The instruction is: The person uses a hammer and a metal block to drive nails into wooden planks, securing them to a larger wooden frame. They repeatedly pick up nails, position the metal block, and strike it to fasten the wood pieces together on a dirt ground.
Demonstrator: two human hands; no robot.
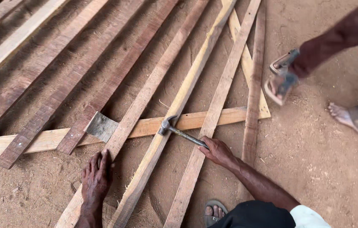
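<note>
At the centre of the frame, the right hand closes its fingers around the handle of a claw hammer, whose long axis runs up and left from the grip to a head resting on a pale cross batten. The left hand, lower left, lies flat with fingers spread on a slanting wooden slat, farther from the hammer head than the right. At the upper right edge, another person's foot, apparently sandalled, steps over the sandy ground.
</note>
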